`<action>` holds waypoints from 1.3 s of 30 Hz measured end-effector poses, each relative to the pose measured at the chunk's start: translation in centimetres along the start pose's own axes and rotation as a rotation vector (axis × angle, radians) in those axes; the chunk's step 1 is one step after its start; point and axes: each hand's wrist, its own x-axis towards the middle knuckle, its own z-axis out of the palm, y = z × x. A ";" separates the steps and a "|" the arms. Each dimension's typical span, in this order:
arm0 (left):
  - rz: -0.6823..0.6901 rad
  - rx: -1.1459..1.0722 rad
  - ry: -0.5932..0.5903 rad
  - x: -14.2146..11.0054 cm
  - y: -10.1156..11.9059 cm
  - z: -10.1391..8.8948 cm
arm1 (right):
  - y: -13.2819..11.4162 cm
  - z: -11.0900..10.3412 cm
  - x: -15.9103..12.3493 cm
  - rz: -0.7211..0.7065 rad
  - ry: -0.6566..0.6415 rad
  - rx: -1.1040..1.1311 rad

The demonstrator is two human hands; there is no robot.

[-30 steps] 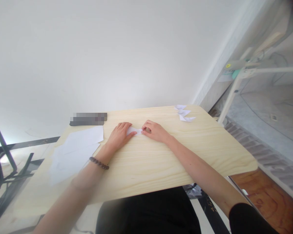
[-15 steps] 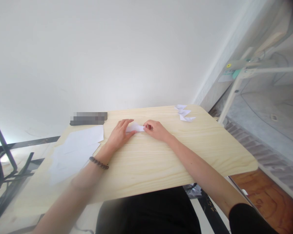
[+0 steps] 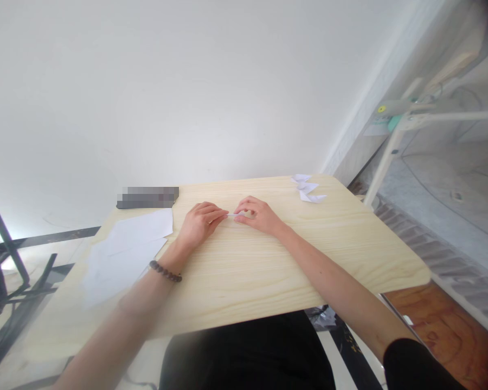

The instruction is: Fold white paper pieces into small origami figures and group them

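Observation:
My left hand [image 3: 203, 219] is closed in a pinch on a small white folded paper [image 3: 231, 215] over the middle of the table. Most of the paper is hidden by the fingers, and only a thin edge shows between my two hands. At its right end, my right hand [image 3: 256, 214] holds the paper between thumb and fingertips, the fingers curved with a small gap behind the tips. Several folded paper pieces with pointed ends [image 3: 307, 188] lie in a column at the table's far right.
White paper sheets [image 3: 126, 249] overlap on the left of the wooden table [image 3: 244, 281]. Behind them lies a dark, pixel-blurred object [image 3: 146, 198] by the wall. A white metal frame [image 3: 384, 162] stands to the right, and dark metal legs [image 3: 4, 260] to the left.
The folded paper showed as a broader white strip before; now just its thin edge shows. My left fingers have come together on it, and my right fingers have loosened slightly.

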 end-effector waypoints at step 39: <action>-0.376 0.058 -0.198 -0.2 0.6 -1.4 | 0.9 -0.6 -0.3 -0.082 0.038 -0.410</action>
